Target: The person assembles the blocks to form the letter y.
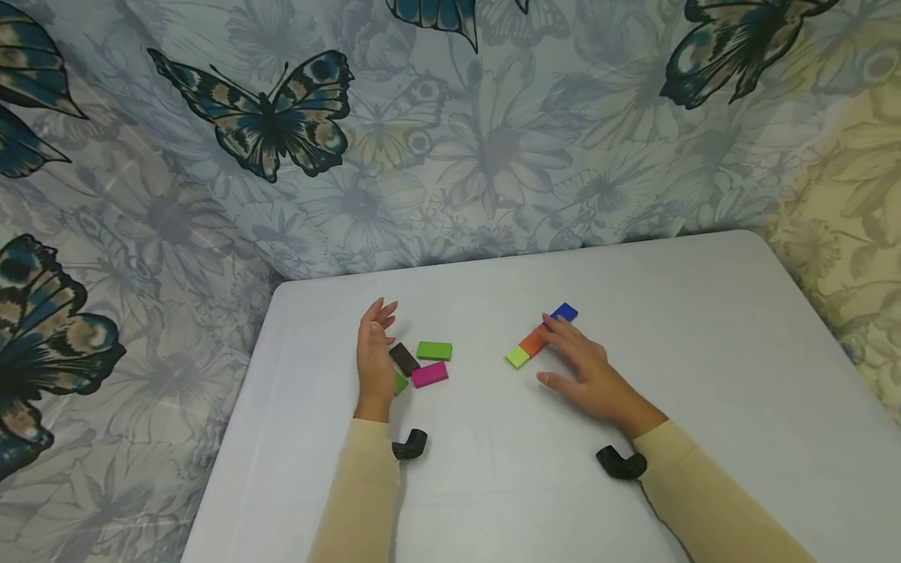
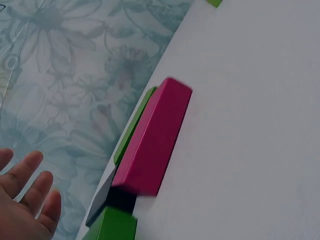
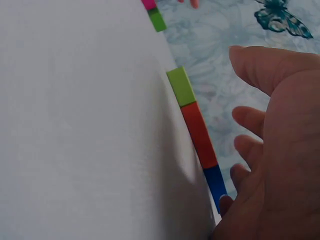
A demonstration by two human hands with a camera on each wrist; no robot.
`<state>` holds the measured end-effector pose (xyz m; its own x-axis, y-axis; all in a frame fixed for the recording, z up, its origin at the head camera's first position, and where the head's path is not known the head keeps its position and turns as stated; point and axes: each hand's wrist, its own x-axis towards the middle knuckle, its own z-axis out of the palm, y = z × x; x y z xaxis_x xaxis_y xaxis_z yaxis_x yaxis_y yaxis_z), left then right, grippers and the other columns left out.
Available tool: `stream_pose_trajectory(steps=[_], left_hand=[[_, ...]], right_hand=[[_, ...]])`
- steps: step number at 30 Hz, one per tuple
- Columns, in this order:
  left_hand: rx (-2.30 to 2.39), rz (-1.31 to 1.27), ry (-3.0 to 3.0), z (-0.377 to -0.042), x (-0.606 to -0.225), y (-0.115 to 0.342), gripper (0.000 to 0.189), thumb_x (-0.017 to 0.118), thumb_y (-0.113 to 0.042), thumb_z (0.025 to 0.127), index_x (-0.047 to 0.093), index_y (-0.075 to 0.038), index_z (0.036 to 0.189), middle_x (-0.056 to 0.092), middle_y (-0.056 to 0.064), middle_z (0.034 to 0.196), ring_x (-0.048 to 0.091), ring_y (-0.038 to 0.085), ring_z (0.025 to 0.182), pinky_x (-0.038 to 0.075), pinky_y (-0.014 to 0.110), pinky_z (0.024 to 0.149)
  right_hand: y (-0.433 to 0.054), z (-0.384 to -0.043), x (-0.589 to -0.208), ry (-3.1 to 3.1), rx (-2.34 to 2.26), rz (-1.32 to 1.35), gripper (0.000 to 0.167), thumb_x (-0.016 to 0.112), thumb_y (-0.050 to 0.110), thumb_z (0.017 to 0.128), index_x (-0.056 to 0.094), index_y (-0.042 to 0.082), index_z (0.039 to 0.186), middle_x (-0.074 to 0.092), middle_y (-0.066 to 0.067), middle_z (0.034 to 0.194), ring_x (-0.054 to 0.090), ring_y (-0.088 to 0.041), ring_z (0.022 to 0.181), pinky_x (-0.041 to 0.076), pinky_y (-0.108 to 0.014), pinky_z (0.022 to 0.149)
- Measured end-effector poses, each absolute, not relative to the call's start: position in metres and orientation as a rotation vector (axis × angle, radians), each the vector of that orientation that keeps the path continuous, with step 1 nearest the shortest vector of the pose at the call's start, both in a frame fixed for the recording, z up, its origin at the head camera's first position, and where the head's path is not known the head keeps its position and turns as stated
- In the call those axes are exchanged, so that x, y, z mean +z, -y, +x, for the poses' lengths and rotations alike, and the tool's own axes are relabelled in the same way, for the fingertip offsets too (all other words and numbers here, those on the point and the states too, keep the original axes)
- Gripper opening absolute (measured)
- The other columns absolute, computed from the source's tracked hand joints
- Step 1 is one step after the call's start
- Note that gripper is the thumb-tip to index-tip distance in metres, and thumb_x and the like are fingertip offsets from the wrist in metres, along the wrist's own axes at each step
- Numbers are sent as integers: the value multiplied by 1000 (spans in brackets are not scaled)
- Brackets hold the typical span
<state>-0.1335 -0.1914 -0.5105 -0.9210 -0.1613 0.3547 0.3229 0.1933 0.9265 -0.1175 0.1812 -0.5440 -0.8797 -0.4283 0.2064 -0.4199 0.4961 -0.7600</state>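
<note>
A slanting row of blocks lies on the white table, placed end to end: a lime block (image 1: 517, 357), an orange-red block (image 1: 533, 341) and a blue block (image 1: 565, 312). My right hand (image 1: 587, 379) reaches over this row with loosely spread fingers, partly covering the orange-red and blue blocks. In the right wrist view a fingertip appears close to the blue block (image 3: 215, 187); contact cannot be told. My left hand (image 1: 375, 367), fingers relaxed and holding nothing, is beside a dark brown block (image 1: 404, 360), a magenta block (image 1: 430, 374), a green block (image 1: 435, 350) and another green block (image 1: 400, 383), partly hidden.
The white table (image 1: 479, 485) meets a butterfly-and-flower patterned cloth (image 1: 493, 156) at its back edge. Black wrist pieces (image 1: 622, 464) stick out near both sleeves. A gap of bare tabletop separates the loose blocks from the row.
</note>
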Motion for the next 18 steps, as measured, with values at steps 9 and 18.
stream_pose_trajectory(steps=[9,18], left_hand=[[-1779,122,2153,-134,-537,227,62,33,-46,120,42,-3,163,61,12,151,53,37,139,40,52,105],[-1780,130,2182,-130,-544,225,63,35,-48,119,43,-2,162,64,11,148,54,33,136,39,52,107]], right_hand=[[-178,-109,-544,-2699,-1265,-868,73,77,40,103,49,14,165,23,-4,179,11,-35,165,21,-69,114],[-180,-105,-541,-2699,-1176,-904,79,74,45,104,43,14,169,19,-10,180,9,-34,165,22,-64,114]])
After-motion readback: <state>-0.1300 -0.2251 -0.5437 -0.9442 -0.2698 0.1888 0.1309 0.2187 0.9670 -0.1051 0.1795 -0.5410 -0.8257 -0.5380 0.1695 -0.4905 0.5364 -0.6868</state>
